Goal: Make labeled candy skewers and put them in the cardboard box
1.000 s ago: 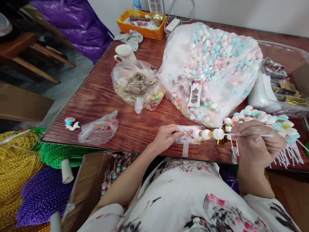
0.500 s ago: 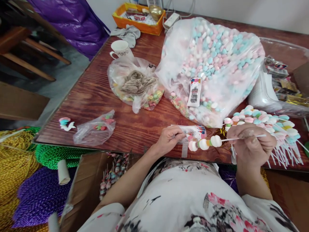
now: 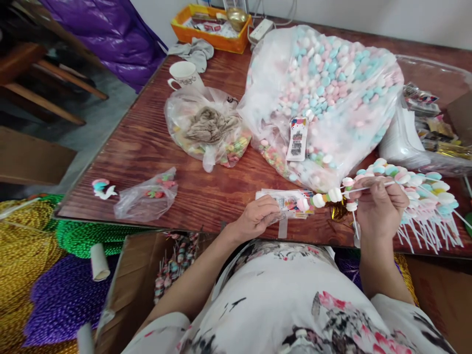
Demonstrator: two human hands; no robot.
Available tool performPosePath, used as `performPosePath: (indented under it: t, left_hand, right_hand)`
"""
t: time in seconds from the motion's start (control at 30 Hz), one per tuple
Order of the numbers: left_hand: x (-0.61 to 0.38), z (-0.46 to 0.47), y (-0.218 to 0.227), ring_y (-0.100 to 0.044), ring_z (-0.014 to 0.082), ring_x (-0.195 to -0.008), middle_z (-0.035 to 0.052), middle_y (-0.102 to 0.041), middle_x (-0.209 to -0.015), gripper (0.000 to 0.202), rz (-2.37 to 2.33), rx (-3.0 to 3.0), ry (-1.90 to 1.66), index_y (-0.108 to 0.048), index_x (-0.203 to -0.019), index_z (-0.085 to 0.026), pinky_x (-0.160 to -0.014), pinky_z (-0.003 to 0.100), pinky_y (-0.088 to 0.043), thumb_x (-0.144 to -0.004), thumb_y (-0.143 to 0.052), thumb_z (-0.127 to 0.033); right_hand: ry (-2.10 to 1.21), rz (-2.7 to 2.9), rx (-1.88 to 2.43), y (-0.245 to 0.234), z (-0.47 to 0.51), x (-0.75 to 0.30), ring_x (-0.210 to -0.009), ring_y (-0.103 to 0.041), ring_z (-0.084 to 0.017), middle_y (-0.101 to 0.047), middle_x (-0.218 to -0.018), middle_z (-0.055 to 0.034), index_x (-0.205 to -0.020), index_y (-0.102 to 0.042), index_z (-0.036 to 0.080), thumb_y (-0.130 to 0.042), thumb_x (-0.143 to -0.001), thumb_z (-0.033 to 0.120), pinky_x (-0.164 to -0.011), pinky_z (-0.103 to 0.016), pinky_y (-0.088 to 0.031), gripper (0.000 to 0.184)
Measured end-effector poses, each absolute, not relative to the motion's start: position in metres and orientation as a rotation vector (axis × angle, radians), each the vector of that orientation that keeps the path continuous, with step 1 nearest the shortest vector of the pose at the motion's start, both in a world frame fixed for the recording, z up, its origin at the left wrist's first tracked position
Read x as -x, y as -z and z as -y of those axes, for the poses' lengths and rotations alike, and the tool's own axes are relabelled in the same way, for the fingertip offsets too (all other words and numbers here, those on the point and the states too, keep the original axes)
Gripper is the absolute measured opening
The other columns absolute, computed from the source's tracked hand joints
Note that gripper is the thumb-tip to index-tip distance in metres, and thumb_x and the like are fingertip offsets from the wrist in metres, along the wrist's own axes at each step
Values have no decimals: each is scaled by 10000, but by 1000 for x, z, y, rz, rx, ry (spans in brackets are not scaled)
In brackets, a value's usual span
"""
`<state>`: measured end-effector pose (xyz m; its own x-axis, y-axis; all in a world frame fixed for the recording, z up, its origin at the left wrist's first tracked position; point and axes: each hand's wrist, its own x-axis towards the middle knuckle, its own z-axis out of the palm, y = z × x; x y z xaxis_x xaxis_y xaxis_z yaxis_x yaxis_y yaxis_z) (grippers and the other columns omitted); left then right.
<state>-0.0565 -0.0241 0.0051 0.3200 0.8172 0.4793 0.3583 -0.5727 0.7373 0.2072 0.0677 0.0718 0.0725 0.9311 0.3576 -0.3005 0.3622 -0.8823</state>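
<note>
My right hand [image 3: 381, 211] pinches the white stick of a candy skewer [image 3: 335, 195], which points left and slopes slightly down, strung with white, pink, orange and green sweets. Near its tip, my left hand [image 3: 258, 216] is closed, with what looks like a thin clear plastic wrapper [image 3: 279, 218] at its fingertips. Just beyond the left hand lies a stack of printed cards [image 3: 287, 200]. To the right of my right hand, finished-looking marshmallow skewers [image 3: 420, 194] are heaped with their sticks toward the table edge. Another upright-lying skewer [image 3: 350, 206] shows beside my right hand.
A large clear bag of pastel marshmallows [image 3: 324, 93] fills the table's back, a printed card [image 3: 297, 139] on it. Left of it are a smaller candy bag [image 3: 206, 128], a mug [image 3: 185, 74] and an orange tray [image 3: 210, 39]. A plastic bin [image 3: 435, 132] stands right; cardboard box [image 3: 129, 285] below.
The candy skewer has moved slightly right and up with my right hand, its tip now farther from my left hand. My left hand has dropped slightly and curled more, uncovering more of the cards.
</note>
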Motion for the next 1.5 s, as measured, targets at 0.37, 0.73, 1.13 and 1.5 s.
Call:
performPosePath:
  t: [0.37,0.73,1.13,1.5]
  left_hand:
    - [56,29,2,-579,154,-776,71,-662,-807,95,-1083,-2089,-1188,-643,-899,-155,-726,293,-492,-916,-550,-162]
    - [56,22,-4,-570,111,-625,18,-629,-676,188,-1293,-1772,-1216,-651,-740,-145,-625,237,-455,-893,-619,-249]
    - [49,10,-40,-559,111,-625,14,-631,-664,186,-1535,-1808,-1304,-662,-735,-155,-613,241,-427,-890,-622,-249]
    - [45,12,-36,-552,114,-613,16,-637,-658,210,-1525,-1773,-1339,-680,-748,-156,-603,246,-422,-901,-613,-284]
  right_hand:
    - [-1235,988,702,-70,-73,-215,-571,-590,-103,-664,-691,0,-710,-702,190,-725,-809,265,-469,-213,-444,126]
    - [-1270,1757,620,-85,-46,-212,-751,-675,-193,-683,-717,-29,-756,-669,205,-613,-882,182,-606,-294,-501,140]
    - [-923,2144,602,-108,-43,-178,-948,-656,-184,-674,-1027,-78,-839,-595,203,-552,-894,94,-767,-305,-508,129]
    - [-873,2322,606,-101,-44,-169,-1059,-623,-210,-639,-1180,-101,-833,-584,211,-517,-920,139,-843,-347,-495,132]
